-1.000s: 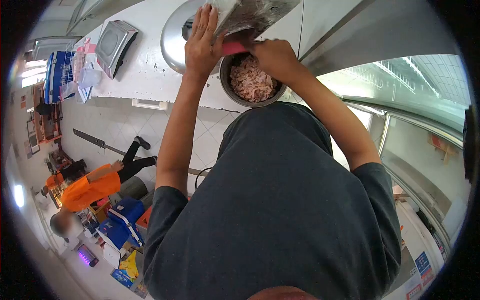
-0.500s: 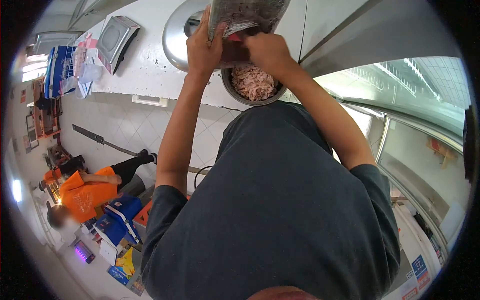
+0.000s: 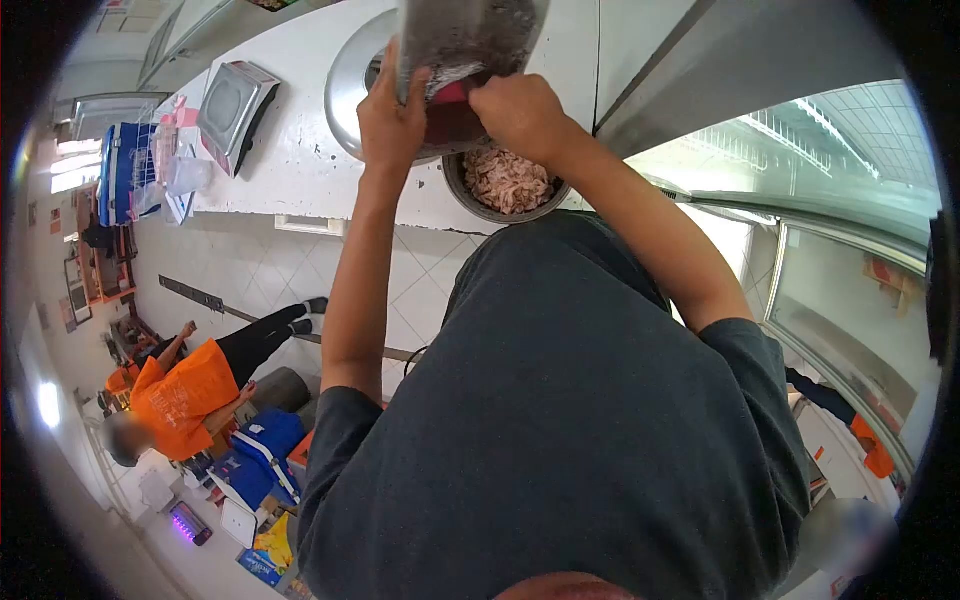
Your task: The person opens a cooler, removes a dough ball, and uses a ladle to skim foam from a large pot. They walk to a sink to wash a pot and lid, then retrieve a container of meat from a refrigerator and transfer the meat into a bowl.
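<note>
A greyish rectangular tub [image 3: 465,38], smeared inside, is tipped up at the top of the view. My left hand [image 3: 391,122] grips its left side, thumb along the edge. My right hand [image 3: 524,114] is closed with curled fingers at the tub's lower right; what it holds, if anything, is hidden. Between the hands shows a dark red surface [image 3: 452,124], partly covered. Just below my right hand, a round dark pot [image 3: 470,206] contains shredded pale pinkish meat [image 3: 508,180]. A round silver metal lid or pan [image 3: 343,95] lies left of my left hand.
On the white counter [image 3: 310,150] stands a metal-topped scale [image 3: 235,105]. A glass-fronted cabinet [image 3: 780,160] is at right. Blue cooler bags [image 3: 262,450] lie lower left, near a person in an orange shirt [image 3: 190,400]. Another person's orange sleeve [image 3: 872,455] shows at right.
The tub and both hands have shifted slightly left in view. My right hand has moved a little along the tub. The person in orange has changed pose, and another person has appeared at right.
</note>
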A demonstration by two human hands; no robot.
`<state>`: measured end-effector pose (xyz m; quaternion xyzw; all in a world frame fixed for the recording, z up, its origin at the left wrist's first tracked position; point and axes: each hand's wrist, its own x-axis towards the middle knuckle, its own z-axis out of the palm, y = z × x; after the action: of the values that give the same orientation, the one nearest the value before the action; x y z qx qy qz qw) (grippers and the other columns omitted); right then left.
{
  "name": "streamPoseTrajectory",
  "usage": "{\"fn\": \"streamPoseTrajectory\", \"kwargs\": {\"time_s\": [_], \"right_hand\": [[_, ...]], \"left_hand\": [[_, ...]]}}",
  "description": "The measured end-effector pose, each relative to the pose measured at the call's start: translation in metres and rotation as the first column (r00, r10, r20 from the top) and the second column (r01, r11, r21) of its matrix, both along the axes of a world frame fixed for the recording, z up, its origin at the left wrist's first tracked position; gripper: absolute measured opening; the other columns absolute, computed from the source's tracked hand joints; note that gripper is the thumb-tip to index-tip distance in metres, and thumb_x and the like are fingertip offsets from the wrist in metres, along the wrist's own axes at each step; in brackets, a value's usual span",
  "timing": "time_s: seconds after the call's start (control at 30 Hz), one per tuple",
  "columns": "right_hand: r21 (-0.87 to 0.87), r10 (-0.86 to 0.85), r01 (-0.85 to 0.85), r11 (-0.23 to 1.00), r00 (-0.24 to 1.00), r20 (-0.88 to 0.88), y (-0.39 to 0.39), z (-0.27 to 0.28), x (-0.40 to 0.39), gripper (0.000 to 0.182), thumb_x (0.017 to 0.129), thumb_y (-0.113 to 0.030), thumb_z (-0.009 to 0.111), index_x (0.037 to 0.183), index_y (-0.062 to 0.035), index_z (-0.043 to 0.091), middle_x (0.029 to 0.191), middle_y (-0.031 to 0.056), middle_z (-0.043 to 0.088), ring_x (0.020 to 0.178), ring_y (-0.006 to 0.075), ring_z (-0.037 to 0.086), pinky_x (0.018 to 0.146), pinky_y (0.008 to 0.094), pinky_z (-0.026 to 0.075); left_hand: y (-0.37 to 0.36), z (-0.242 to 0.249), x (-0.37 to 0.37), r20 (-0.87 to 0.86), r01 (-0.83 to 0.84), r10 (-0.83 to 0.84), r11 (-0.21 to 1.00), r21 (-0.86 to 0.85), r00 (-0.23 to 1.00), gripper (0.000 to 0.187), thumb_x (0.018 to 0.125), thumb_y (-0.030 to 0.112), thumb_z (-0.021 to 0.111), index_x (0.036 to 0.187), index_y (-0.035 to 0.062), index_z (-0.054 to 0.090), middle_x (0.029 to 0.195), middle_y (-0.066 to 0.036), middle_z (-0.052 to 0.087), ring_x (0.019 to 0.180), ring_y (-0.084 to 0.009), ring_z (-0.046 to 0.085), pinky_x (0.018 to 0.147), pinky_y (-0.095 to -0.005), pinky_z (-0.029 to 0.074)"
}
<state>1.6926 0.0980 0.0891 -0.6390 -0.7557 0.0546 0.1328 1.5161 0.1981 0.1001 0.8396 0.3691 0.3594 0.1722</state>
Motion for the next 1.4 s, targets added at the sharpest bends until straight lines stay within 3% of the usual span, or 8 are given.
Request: {"fn": "streamPoseTrajectory", "kwargs": {"time_s": [0.17, 0.37, 0.6, 0.87, 1.1, 1.13, 1.23, 1.4], "right_hand": [[-0.244, 0.020, -0.032, 0.969, 0.998, -0.053, -0.033, 0.037, 0.008, 0.017, 0.080, -0.014, 0.062, 0.086, -0.0052, 0.075, 0.085, 0.0189, 0.073, 0.083, 0.0370, 0.073, 0.072, 0.0492, 0.058], [-0.044, -0.043, 0.039, 0.998, 0.995, -0.088, -0.040, -0.013, 0.006, 0.019, 0.081, -0.014, 0.059, 0.092, -0.0096, 0.074, 0.084, 0.0173, 0.072, 0.081, 0.0377, 0.071, 0.069, 0.0477, 0.057], [-0.203, -0.259, 0.250, 0.947, 0.966, -0.015, -0.087, 0.010, 0.029, 0.038, 0.095, -0.025, 0.062, 0.133, -0.0265, 0.067, 0.084, 0.0123, 0.072, 0.082, 0.0316, 0.072, 0.072, 0.0476, 0.056], [-0.269, -0.267, 0.252, 0.930, 0.964, -0.020, -0.110, -0.051, 0.035, 0.035, 0.092, -0.017, 0.059, 0.125, -0.0207, 0.070, 0.091, 0.0131, 0.073, 0.088, 0.0343, 0.072, 0.072, 0.0486, 0.056], [-0.321, -0.224, 0.219, 0.921, 0.974, 0.023, -0.093, -0.062, 0.036, 0.025, 0.086, -0.012, 0.060, 0.108, -0.0136, 0.073, 0.094, 0.0130, 0.074, 0.091, 0.0344, 0.072, 0.074, 0.0486, 0.057], [-0.324, -0.211, 0.214, 0.922, 0.977, 0.045, -0.091, -0.061, 0.035, 0.021, 0.086, -0.013, 0.061, 0.104, -0.0110, 0.073, 0.092, 0.0148, 0.074, 0.089, 0.0354, 0.073, 0.072, 0.0488, 0.057], [-0.309, -0.178, 0.191, 0.932, 0.982, 0.070, -0.081, -0.055, 0.025, 0.016, 0.084, -0.015, 0.063, 0.094, -0.0054, 0.073, 0.088, 0.0185, 0.073, 0.084, 0.0372, 0.074, 0.070, 0.0490, 0.058], [-0.274, -0.108, 0.115, 0.955, 0.993, 0.039, -0.070, -0.080, 0.003, 0.017, 0.083, -0.017, 0.064, 0.085, -0.0047, 0.076, 0.085, 0.0187, 0.074, 0.084, 0.0358, 0.074, 0.069, 0.0479, 0.059]], "left_hand": [[0.004, -0.008, -0.003, -0.055, 0.063, -0.051, 0.965, 0.253, 0.997, 0.055, 0.098, 0.018, 0.067, 0.149, 0.0064, 0.049, 0.147, -0.021, 0.053, 0.128, -0.0340, 0.060, 0.099, -0.0423, 0.055], [-0.008, -0.014, -0.007, -0.020, 0.185, -0.188, 0.938, 0.295, 0.982, 0.058, 0.088, 0.002, 0.069, 0.144, 0.0009, 0.053, 0.150, -0.019, 0.052, 0.140, -0.0398, 0.047, 0.110, -0.0453, 0.047], [-0.012, -0.019, -0.016, 0.005, 0.288, -0.351, 0.775, 0.562, 0.936, 0.049, 0.087, 0.002, 0.073, 0.133, -0.0007, 0.058, 0.150, -0.024, 0.049, 0.140, -0.0529, 0.041, 0.111, -0.0668, 0.040], [-0.030, -0.002, -0.024, 0.068, 0.242, -0.383, 0.700, 0.672, 0.921, 0.055, 0.089, -0.003, 0.067, 0.140, -0.0008, 0.048, 0.154, -0.027, 0.042, 0.139, -0.0610, 0.035, 0.113, -0.0686, 0.036], [-0.041, -0.042, -0.045, 0.228, -0.003, -0.059, 0.965, 0.261, 0.972, 0.043, 0.092, 0.000, 0.068, 0.133, -0.0039, 0.058, 0.138, -0.028, 0.059, 0.122, -0.0442, 0.063, 0.099, -0.0417, 0.052], [-0.045, -0.038, -0.039, 0.332, -0.063, 0.018, 0.990, 0.125, 0.943, 0.028, 0.097, 0.006, 0.066, 0.122, -0.0060, 0.063, 0.115, -0.021, 0.071, 0.099, -0.0294, 0.072, 0.083, -0.0318, 0.054], [-0.052, -0.034, -0.036, 0.492, -0.056, 0.164, 0.972, -0.228, 0.855, 0.030, 0.105, 0.024, 0.060, 0.117, -0.0030, 0.063, 0.110, -0.013, 0.070, 0.098, -0.0180, 0.067, 0.079, -0.0286, 0.053], [-0.042, -0.066, -0.068, 0.683, 0.171, 0.372, 0.790, -0.588, 0.628, 0.038, 0.106, 0.020, 0.058, 0.134, -0.0042, 0.051, 0.123, -0.014, 0.063, 0.104, -0.0212, 0.066, 0.088, -0.0379, 0.059]]}}
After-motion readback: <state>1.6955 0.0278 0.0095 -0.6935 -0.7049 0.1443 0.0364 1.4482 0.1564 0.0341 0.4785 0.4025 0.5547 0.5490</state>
